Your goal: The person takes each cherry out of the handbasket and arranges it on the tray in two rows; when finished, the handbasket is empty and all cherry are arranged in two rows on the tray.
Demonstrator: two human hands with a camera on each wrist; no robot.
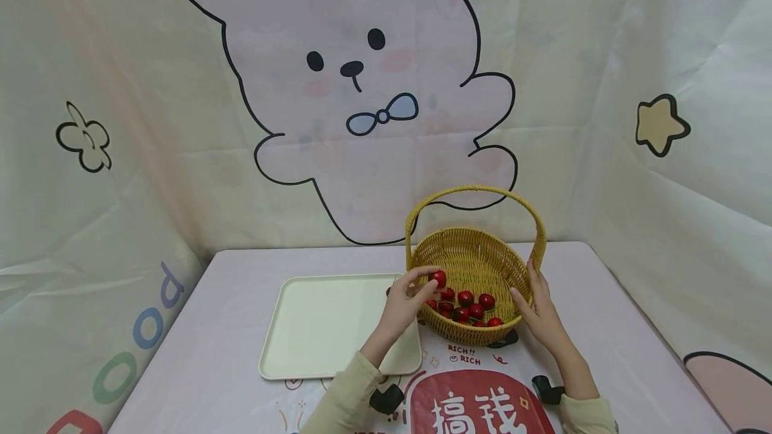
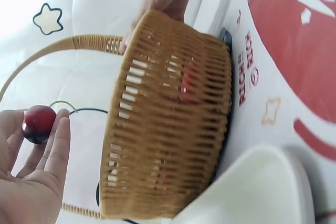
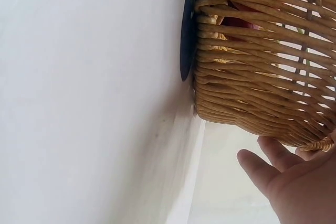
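Observation:
My left hand [image 1: 401, 303] pinches a dark red cherry [image 1: 438, 278] between thumb and fingers, above the left rim of a yellow-brown wicker basket [image 1: 467, 256]. In the left wrist view that cherry [image 2: 39, 124] has a thin green stem, and the hand is apart from the basket's woven side [image 2: 163, 124]. Several red cherries [image 1: 466, 298] lie in the front part of the basket. My right hand [image 1: 543, 310] grips the basket's right rim, thumb over the edge and fingers along the outside. In the right wrist view its fingers [image 3: 257, 169] lie against the wicker.
A cream tray [image 1: 326, 327] lies left of the basket, partly covered by my left forearm. Beside that hand shows a small dark red thing [image 1: 389, 291], mostly hidden. The basket's tall arched handle [image 1: 476, 188] stands up. A printed cloth [image 1: 627, 340] covers the table, with fabric walls around.

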